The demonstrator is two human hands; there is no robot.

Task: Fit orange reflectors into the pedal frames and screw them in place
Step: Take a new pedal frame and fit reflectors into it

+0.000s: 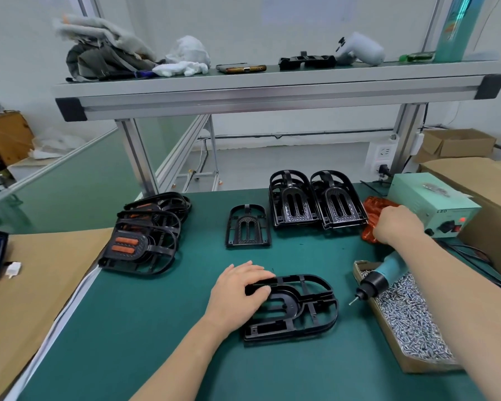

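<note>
The left hand [240, 290] lies on the near pedal frame [295, 305], which sits flat on the green bench mat [156, 328]. The thumb and fingers are curled over the frame's left rim, pinching it. This frame has no reflectors fitted.

Just right of it, a teal electric screwdriver [379, 277] rests across the corner of a cardboard tray [417, 367]. Its bit points toward the frame without touching it. The tray is heaped with silver screws [411, 314].

The right forearm passes over the tray. The right hand [396, 227] reaches into the bag of orange reflectors [373, 208], with its back to the camera. Its fingers are sunk among the reflectors, so I cannot tell whether they have hold of 1.

To the left at mid-bench is a pile of finished frames [142, 244]. The top frame shows 2 orange strips. 1 single empty frame [248, 225] lies flat in the middle, well apart from the near one. Behind it, 2 stacks of empty frames [313, 198] stand side by side, touching the reflector bag.

A pale green power box [434, 204] with a red lamp sits just beyond the right hand. Farthest off, the overhead shelf [272, 82] carries a phone [240, 68] and white cloth [188, 56].
</note>
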